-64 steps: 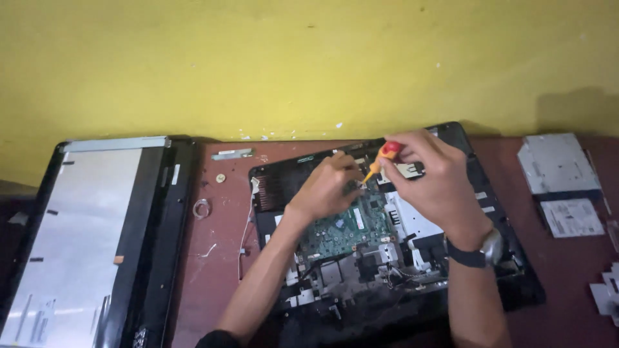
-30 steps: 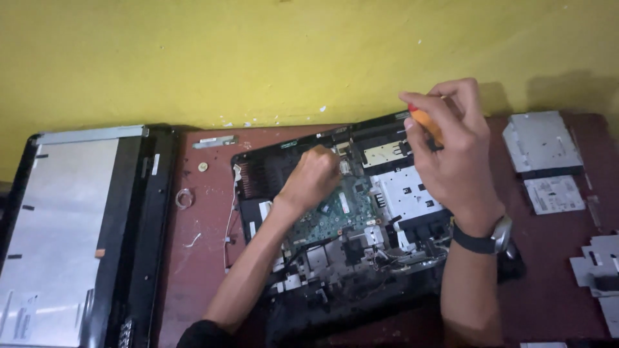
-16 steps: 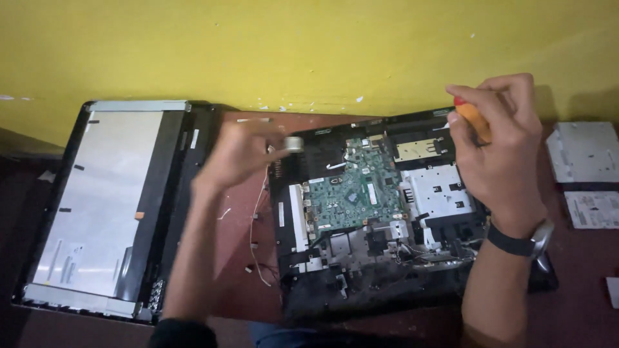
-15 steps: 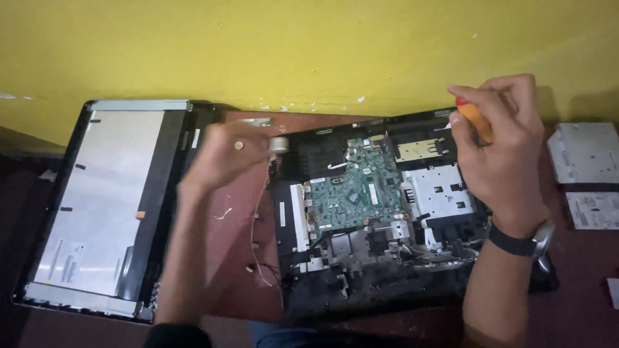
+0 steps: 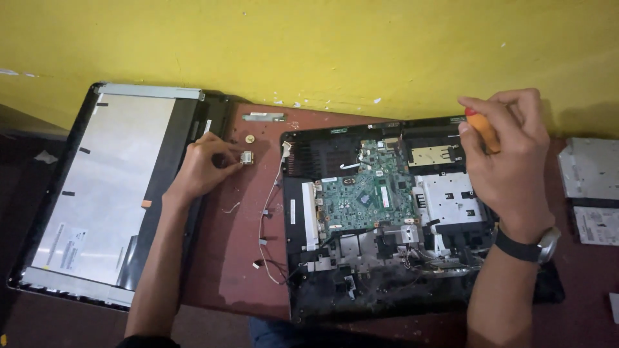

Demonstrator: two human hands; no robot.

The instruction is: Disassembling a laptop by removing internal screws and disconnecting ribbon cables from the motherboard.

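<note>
Two hands in view. Left hand (image 5: 201, 169) pinches small metal part (image 5: 246, 157) between fingertips, low over red-brown table (image 5: 235, 258), between detached screen panel (image 5: 103, 187) and opened laptop base (image 5: 387, 219). Right hand (image 5: 506, 161) closed around orange-handled screwdriver (image 5: 482, 131), raised above base. I judge part light, rigid, easily dropped: grip by edges, fingertips only. Green circuit board (image 5: 364, 196) looks fragile; loose thin wires (image 5: 264, 219) beside it snag easily. I cannot tell part's exact kind.
</note>
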